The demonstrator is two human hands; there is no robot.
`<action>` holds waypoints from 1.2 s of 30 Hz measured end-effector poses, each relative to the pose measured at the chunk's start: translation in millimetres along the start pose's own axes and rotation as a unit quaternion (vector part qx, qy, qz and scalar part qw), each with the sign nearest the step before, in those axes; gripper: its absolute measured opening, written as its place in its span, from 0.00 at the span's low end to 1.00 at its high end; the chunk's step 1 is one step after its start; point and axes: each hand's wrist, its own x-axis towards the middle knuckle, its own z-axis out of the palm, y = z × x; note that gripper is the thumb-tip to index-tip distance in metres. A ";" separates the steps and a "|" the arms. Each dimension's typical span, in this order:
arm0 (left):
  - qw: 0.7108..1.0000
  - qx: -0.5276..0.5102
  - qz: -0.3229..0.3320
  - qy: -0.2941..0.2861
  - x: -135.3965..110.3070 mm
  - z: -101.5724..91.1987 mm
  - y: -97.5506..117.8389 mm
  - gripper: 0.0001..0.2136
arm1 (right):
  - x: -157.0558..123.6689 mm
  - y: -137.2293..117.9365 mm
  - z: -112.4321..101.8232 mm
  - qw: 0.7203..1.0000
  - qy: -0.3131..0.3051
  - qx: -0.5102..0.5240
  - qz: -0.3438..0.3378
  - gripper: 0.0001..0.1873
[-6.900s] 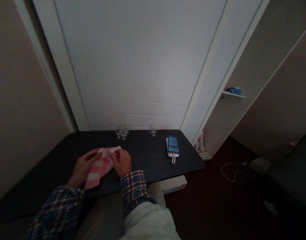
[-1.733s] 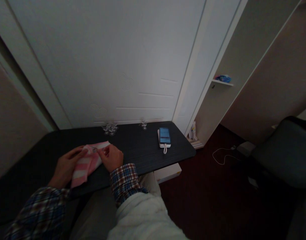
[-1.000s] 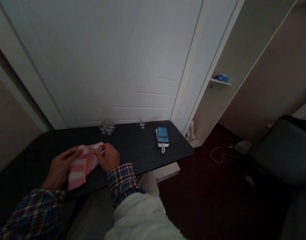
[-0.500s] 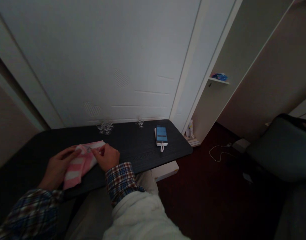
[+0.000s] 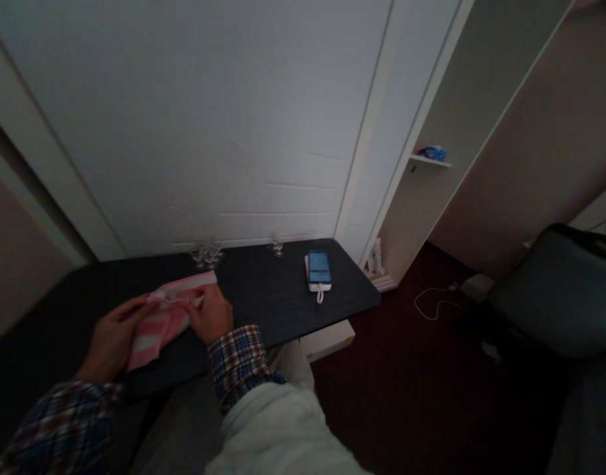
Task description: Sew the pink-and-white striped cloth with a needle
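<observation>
Both hands grip a pink-and-white striped cloth (image 5: 157, 328) above the dark table. My left hand (image 5: 109, 336) is closed on its left side, thumb on top. My right hand (image 5: 212, 313) pinches the cloth's right part, fingers bent into the fabric. Between the fingertips the cloth is bunched up. Whether a small thing is wrapped inside cannot be made out now. Behind the cloth, close to the white panel, stands a cluster of small clear glass pieces (image 5: 208, 253). Farther right is a smaller group of similar glass pieces (image 5: 276, 247).
On the right of the dark table (image 5: 263, 297) a phone (image 5: 319, 266) lies on a white power bank with a loop strap (image 5: 320, 294). A white box (image 5: 329, 339) sits below the table edge. Shelves (image 5: 429, 160) and a grey chair (image 5: 555, 297) are to the right.
The cloth's far right corner has risen slightly and its middle is more bunched. A small clear piece seen between the fingers before is now covered by fabric.
</observation>
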 end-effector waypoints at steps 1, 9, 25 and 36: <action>1.000 -0.006 -0.007 0.004 1.9 -0.7 -2.3 0.23 | -0.1 -0.4 -0.6 1.000 0.005 0.002 -0.011 0.16; 0.999 0.044 -0.022 0.007 -1.0 -3.5 4.4 0.26 | -1.1 3.0 4.2 1.000 0.014 0.011 -0.013 0.14; 0.999 0.025 -0.023 0.013 -2.9 1.5 5.8 0.23 | -1.0 2.9 4.7 0.999 -0.003 0.010 0.037 0.17; 0.996 0.009 0.053 -0.075 -14.2 0.7 11.3 0.23 | -0.2 5.6 5.4 0.998 0.031 0.053 0.021 0.13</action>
